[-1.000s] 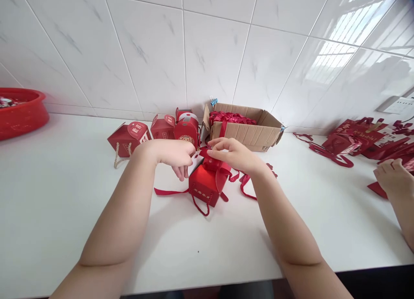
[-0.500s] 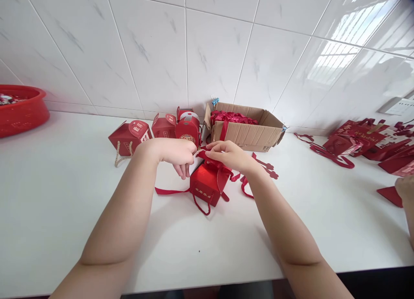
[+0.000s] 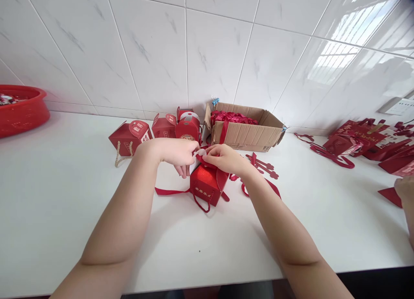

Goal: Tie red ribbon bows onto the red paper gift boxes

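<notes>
A shiny red gift box (image 3: 207, 185) with gold lettering, a red rope handle and white inner sides stands on the table in front of me. My left hand (image 3: 183, 156) has its fingers bent down at the far left of the box, closed against its white-lined side; its fingertips are partly hidden. My right hand (image 3: 223, 158) pinches the red top flap (image 3: 205, 159), whose pale edge shows between the hands. A red ribbon (image 3: 171, 191) sticks out to the left from beneath the box. Another ribbon end (image 3: 273, 187) lies at the right, partly behind my forearm.
Several red gift boxes (image 3: 131, 137) stand at the back left. A cardboard box (image 3: 252, 137) of red ribbons sits by the wall, with flower-ended red strips (image 3: 265, 165) before it. A red basin (image 3: 32, 111) is far left. At right are red bags (image 3: 359, 137) and another person's hand (image 3: 404, 189).
My right hand has moved slightly down and to the left, folding the flap so its pale edge shows. A ribbon end now stretches farther right beyond my right forearm. My left hand barely moves.
</notes>
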A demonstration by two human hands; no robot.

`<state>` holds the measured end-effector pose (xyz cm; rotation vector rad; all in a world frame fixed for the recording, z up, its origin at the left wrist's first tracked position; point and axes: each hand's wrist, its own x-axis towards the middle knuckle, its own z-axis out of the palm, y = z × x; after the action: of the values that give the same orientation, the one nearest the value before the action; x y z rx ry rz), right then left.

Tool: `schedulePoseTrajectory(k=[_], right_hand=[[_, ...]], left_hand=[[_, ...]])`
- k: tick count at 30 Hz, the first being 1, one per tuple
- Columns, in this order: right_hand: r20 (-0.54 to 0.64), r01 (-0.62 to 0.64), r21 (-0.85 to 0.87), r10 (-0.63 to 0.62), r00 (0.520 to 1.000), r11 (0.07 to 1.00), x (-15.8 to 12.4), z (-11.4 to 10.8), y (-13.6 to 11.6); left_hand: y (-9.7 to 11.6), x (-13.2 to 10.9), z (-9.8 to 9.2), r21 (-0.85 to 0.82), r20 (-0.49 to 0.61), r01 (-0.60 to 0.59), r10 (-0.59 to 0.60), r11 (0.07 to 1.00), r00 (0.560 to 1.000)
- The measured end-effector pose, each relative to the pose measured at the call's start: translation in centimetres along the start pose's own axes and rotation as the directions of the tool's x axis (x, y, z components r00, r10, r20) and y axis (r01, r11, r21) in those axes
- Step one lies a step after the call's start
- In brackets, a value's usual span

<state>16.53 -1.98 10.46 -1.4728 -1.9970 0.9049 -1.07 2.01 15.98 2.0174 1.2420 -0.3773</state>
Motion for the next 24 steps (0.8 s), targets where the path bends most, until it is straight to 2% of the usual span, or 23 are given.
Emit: schedulePoseTrajectory(k=[6, 15, 20, 24], right_hand=[[0.017, 0.038, 0.012, -0.039, 0.999, 0.999, 0.0, -0.1, 0.0], [0.045, 0.076, -0.007, -0.076, 0.996, 0.997, 0.1, -0.3, 0.0], [0.051, 0.053, -0.007, -0.052, 0.997, 0.999, -0.1, -0.3, -0.2], [0.036, 0.021, -0.02, -0.021, 0.999, 1.0, -0.2, -0.1, -0.3]], left_hand=[[0.1, -0.3, 0.0, 0.055, -0.027, -0.047, 0.049, 0.997, 0.998], [0.4, -0.6, -0.3, -0.056, 0.004, -0.034, 0.034, 0.998, 0.999], [0.2, -0.1, -0.4, -0.012, -0.069, -0.018, 0.017, 1.0, 0.997], [-0.4, 0.6, -0.3, -0.005, -0.113, -0.068, 0.067, 0.998, 0.991]])
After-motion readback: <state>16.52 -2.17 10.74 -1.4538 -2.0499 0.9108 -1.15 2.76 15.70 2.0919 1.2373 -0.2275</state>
